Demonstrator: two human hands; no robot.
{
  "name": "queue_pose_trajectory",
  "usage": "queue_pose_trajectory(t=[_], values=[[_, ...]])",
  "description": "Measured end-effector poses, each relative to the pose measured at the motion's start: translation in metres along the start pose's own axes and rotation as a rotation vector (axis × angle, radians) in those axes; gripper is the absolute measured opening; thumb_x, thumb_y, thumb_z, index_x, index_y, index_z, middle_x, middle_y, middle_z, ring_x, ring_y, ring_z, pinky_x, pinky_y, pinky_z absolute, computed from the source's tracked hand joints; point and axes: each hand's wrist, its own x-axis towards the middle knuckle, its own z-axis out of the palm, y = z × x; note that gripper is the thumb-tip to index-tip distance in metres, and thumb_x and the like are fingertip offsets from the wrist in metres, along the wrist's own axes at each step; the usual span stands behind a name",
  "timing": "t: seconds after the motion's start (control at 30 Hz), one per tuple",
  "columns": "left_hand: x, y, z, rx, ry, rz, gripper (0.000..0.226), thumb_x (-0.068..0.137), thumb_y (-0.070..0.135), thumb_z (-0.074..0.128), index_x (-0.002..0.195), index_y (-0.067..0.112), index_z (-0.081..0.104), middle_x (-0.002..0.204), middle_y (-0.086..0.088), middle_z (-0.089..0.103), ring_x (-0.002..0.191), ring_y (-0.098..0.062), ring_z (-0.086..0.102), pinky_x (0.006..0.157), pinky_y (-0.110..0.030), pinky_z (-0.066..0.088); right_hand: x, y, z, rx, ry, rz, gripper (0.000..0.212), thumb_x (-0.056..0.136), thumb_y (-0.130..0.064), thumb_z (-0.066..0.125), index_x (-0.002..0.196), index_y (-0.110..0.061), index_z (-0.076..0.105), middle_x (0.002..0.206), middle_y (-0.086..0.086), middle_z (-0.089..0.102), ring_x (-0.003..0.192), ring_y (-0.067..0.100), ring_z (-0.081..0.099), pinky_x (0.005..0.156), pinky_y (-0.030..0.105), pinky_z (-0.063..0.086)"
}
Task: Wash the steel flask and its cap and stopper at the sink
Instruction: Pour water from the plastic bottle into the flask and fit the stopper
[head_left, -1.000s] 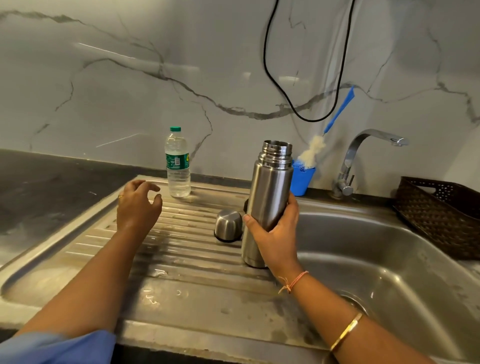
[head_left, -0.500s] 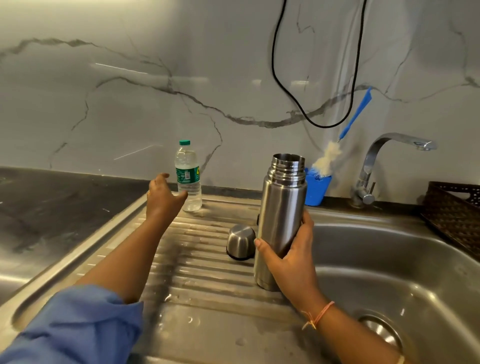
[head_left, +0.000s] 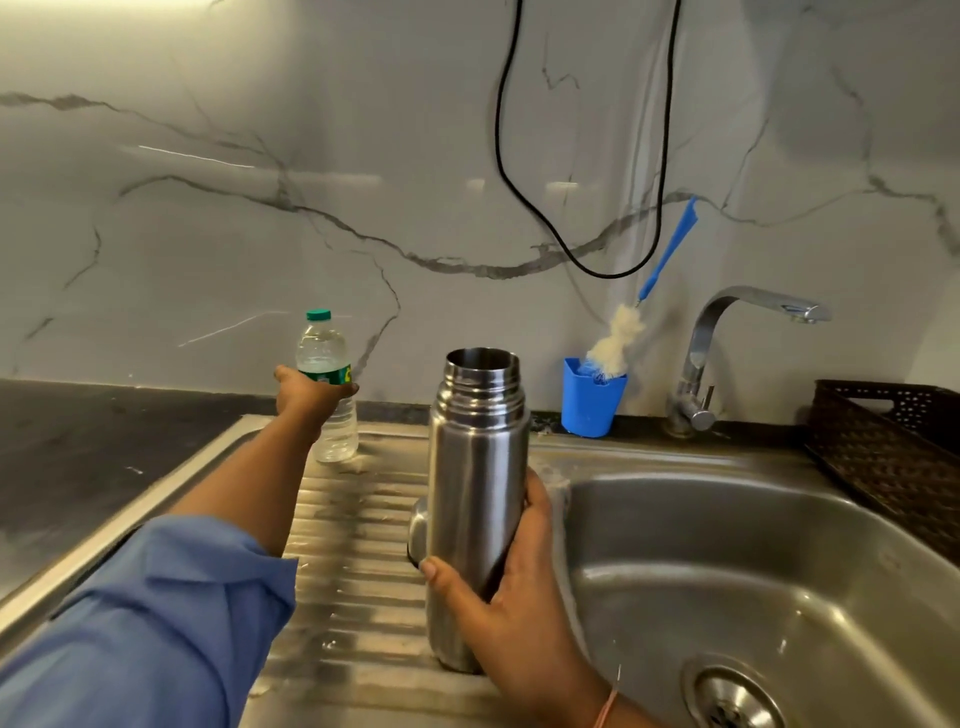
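Over on the ribbed drainboard (head_left: 358, 571), right at the lip of the sink basin (head_left: 753, 571), the steel flask (head_left: 478, 467) is kept upright with its mouth open, no cap or stopper on it. It's held low on the body by the right hand (head_left: 511, 597), grip closed around it with the thumb across the front and the fingers wrapped behind. The base looks to be rested on the steel, so probably it's just being steadied so it can't tip while the other arm is stretched out. The steel cap (head_left: 417, 525) can be spotted just behind the flask, mostly hidden by it, so how it's sitting can't be told; the stopper can't be made out anywhere. Up at the back edge of the drainboard, the plastic water bottle (head_left: 337, 431) with the green lid is wrapped at label height by the left hand (head_left: 311, 392), grip closed round it, bottle standing upright. Guess is it's meant to be moved out of the way or poured into the flask, hard to say which. A bottle brush (head_left: 618, 332) is parked bristles-down in a blue holder (head_left: 589, 405) beside the tap (head_left: 727, 322), handy for scrubbing inside. No water is seen running, so washing proper looks not yet started.
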Motion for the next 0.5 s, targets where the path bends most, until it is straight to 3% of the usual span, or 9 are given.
queue_pose_trajectory(t=[0.1,0.27,0.37,0.5], values=[[-0.007,-0.006,-0.003,0.030,0.092,0.045,0.062,0.072,0.024,0.081,0.122,0.009,0.048,0.118,-0.013,0.059,0.110,-0.031,0.056,0.092,-0.043,0.047,0.001,-0.002,0.004,0.022,-0.043,0.019,0.097,0.068,-0.047,0.071,0.133,-0.062,0.000,0.144,-0.024,0.023,0.131,-0.004,0.033,0.110,0.027,0.035],[-0.043,-0.026,-0.031,-0.103,0.236,0.169,0.061,0.070,0.027,0.083,0.120,0.013,0.050,0.119,-0.009,0.060,0.110,-0.028,0.057,0.090,-0.040,0.047,0.003,0.000,0.005,0.026,-0.035,0.025,0.094,0.078,-0.028,0.074,0.127,-0.063,0.001,0.142,-0.025,0.022,0.124,-0.015,0.031,0.091,0.002,0.032],[-0.065,-0.036,-0.062,-0.175,0.305,0.216,0.063,0.069,0.030,0.083,0.120,0.015,0.049,0.121,-0.008,0.060,0.111,-0.026,0.058,0.092,-0.039,0.049,0.003,-0.002,0.005,0.042,-0.050,0.021,0.091,0.079,-0.026,0.074,0.125,-0.062,0.005,0.142,-0.019,0.025,0.123,-0.009,0.035,0.091,0.006,0.035],[-0.101,-0.034,-0.103,-0.041,0.390,0.354,0.058,0.069,0.035,0.082,0.115,0.016,0.053,0.113,-0.006,0.061,0.100,-0.021,0.059,0.079,-0.034,0.047,0.002,-0.006,0.005,0.077,-0.058,0.021,0.087,0.078,-0.024,0.075,0.124,-0.061,0.012,0.138,-0.017,0.034,0.122,0.000,0.043,0.092,0.015,0.041]])
